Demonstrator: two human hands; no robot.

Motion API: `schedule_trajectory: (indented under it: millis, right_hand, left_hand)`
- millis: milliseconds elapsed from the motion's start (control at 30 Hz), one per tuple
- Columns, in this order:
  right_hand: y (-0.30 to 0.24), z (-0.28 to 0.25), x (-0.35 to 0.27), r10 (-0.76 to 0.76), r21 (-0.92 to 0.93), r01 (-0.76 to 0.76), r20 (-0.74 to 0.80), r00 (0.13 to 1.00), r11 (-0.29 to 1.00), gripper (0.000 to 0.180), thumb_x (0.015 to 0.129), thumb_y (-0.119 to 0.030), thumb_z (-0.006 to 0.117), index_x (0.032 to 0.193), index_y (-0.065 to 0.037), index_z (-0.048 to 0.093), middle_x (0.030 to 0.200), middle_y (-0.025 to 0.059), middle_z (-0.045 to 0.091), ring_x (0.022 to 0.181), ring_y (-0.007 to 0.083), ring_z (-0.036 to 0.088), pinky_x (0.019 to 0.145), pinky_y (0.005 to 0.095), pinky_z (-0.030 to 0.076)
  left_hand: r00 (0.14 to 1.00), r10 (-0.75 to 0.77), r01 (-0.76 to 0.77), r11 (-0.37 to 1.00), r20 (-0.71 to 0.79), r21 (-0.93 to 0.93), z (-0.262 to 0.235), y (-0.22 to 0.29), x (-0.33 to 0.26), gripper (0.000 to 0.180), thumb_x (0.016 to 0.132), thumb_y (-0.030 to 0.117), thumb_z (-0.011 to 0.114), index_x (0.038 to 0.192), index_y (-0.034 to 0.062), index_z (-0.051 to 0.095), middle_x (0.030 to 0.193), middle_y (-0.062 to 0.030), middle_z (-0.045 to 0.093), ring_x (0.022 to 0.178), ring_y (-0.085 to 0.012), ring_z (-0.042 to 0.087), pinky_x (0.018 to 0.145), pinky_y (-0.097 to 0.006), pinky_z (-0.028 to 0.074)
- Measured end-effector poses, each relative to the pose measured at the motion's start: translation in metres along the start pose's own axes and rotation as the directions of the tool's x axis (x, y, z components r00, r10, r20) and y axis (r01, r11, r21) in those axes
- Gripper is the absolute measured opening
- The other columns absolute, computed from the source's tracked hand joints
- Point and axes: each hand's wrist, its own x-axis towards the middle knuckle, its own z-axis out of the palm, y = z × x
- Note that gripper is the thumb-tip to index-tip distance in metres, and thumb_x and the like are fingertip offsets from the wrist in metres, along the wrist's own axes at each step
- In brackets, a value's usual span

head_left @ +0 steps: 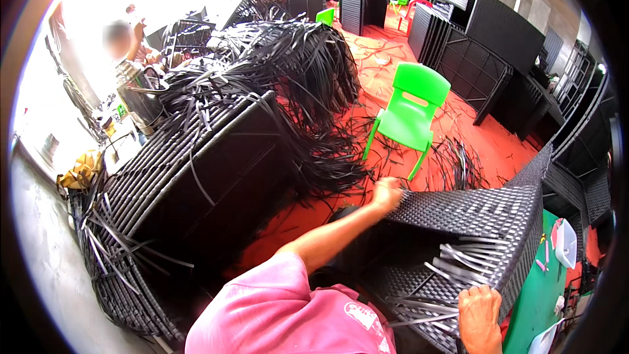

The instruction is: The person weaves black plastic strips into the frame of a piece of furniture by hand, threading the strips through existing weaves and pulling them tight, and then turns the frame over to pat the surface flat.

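**Both hands on a woven black panel**

Pink sleeve [288, 314] fills the view at 6 o'clock, closest to the lens. Beyond it, from largest to smallest: a big half-woven black wicker frame [196, 183] at 9 o'clock, heaped with loose black strips [282, 65] toward 12; the woven black panel [478, 223] at 4 o'clock, tilted, with unwoven strip ends [458, 259] hanging from its underside; a green plastic chair [409, 115] on the red floor [498, 144] at 1 o'clock. The left hand [388, 193] is closed over the panel's far left corner. The right hand [480, 314] is curled around the panel's near lower edge at 5 o'clock.
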Motion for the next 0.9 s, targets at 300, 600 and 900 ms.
schedule_trajectory:
  millis: [300,600,900]
  right_hand:
    - [0.012,-0.046,-0.019,0.354,0.526,-0.138,-0.337,0.872,0.839,0.008,0.081,-0.002,0.064,0.088,0.000,0.067,0.087,0.0137,0.066,0.079,0.0290,0.064,0.072,0.0354,0.051]
    - [0.051,0.033,-0.054,0.732,0.918,-0.315,0.039,0.680,0.243,0.013,0.085,-0.012,0.064,0.088,0.001,0.067,0.077,0.0009,0.063,0.064,0.0073,0.054,0.059,0.0225,0.045]
    - [0.035,0.054,-0.072,0.814,0.974,-0.112,-0.099,0.573,0.198,0.013,0.086,-0.013,0.065,0.090,-0.001,0.069,0.073,-0.0029,0.061,0.063,0.0030,0.050,0.058,0.0198,0.043]
  left_hand:
    - [0.889,0.374,-0.304,0.914,0.264,-0.270,-0.028,0.111,-0.084,0.017,0.088,0.017,0.062,0.087,0.0004,0.061,0.066,-0.0009,0.057,0.062,-0.0087,0.055,0.057,-0.024,0.046]
    - [0.554,0.316,-0.509,0.860,0.770,0.013,-0.017,0.220,-0.137,0.013,0.077,0.006,0.067,0.088,-0.0008,0.064,0.073,-0.0127,0.062,0.068,-0.0215,0.063,0.062,-0.032,0.048]
    - [0.373,0.430,-0.523,0.830,0.822,-0.196,0.009,0.246,-0.128,0.015,0.087,0.006,0.061,0.099,-0.0013,0.064,0.091,-0.0049,0.064,0.084,-0.0114,0.060,0.079,-0.025,0.048]
